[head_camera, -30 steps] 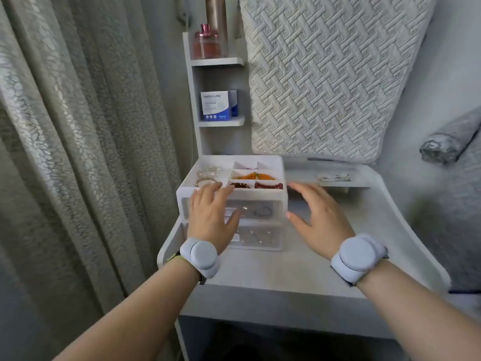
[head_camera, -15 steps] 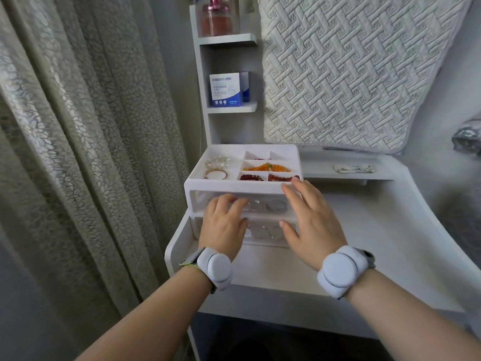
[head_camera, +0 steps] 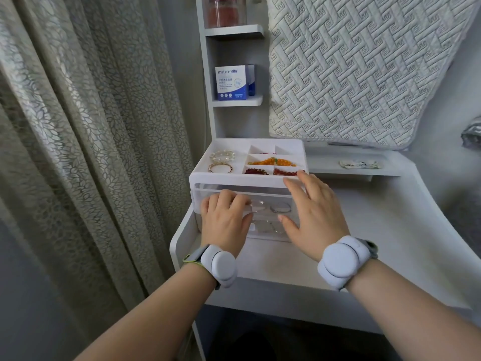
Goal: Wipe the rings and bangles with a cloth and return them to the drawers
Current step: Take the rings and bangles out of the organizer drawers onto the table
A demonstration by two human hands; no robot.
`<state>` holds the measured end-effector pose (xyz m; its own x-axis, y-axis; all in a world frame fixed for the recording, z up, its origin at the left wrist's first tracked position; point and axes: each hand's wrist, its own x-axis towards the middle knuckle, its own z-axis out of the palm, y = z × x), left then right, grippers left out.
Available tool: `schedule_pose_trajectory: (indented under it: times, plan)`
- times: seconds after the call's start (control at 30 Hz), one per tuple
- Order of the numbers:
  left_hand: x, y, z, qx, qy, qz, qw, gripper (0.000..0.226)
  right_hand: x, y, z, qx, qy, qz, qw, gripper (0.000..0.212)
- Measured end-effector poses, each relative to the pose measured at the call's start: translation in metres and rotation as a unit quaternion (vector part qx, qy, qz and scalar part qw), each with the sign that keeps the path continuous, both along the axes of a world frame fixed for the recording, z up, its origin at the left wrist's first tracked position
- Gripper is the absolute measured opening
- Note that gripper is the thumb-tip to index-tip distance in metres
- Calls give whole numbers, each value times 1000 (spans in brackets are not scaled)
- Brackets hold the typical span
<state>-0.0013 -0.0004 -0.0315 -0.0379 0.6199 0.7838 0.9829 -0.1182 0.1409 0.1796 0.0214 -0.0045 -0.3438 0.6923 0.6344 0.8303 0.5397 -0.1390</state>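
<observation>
A white jewellery organizer (head_camera: 303, 152) stands at the table's back left. Its top tray holds a pearl bracelet (head_camera: 222, 155), a gold bangle (head_camera: 220, 168), orange beads (head_camera: 270, 161) and dark red beads (head_camera: 256, 171). Below are two clear drawers; a silver ring (head_camera: 280, 208) shows through the upper drawer (head_camera: 260, 190). My left hand (head_camera: 223, 222) has its fingers curled on the upper drawer's front. My right hand (head_camera: 312, 212) lies spread against the organizer's right front corner. A small patterned cloth (head_camera: 360, 164) lies on the raised ledge to the right.
A heavy curtain (head_camera: 91, 126) hangs close on the left. Narrow shelves behind the organizer carry a blue-and-white box (head_camera: 231, 83) and a pink jar (head_camera: 225, 10). A quilted pad (head_camera: 364, 69) leans against the wall. The white table (head_camera: 390, 230) extends to the right.
Both hands have moved forward onto the organizer. The left fingers have curled on the upper drawer front and the right hand has settled on the right corner.
</observation>
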Motion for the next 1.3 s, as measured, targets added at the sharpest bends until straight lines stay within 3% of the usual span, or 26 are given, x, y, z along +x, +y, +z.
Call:
schedule_pose_trajectory:
  times: [0.3, 0.57, 0.7, 0.83, 0.9, 1.0, 1.1, 1.3]
  plan:
    - [0, -23, -6, 40, 1, -21, 999, 14, -1, -9, 3, -6, 13, 21, 1000, 37]
    - [-5, -46, -10, 54, 13, -48, 997, 21, -3, -21, -3, 15, 34, 77, 996, 8]
    - [-12, -56, -4, 73, -25, -95, 993, 29, 2, -24, -2, 12, 28, 90, 995, 17]
    - [-23, -53, 26, 76, -53, -106, 990, 17, 12, -19, 21, 15, 26, 113, 993, 37]
    - [-28, -44, 50, 26, -58, -114, 991, 13, 14, -11, 40, -9, 32, 135, 990, 31]
    - [-30, -29, 84, -142, -72, -133, 978, 10, 11, -1, 67, -129, -26, 158, 979, 21]
    - [-24, -8, 105, -282, -7, -115, 952, 11, -1, 12, 83, -195, -142, 145, 960, 23]
    - [-5, 21, 116, -414, 112, -90, 899, 13, -28, 20, 96, -244, -296, 111, 917, 27]
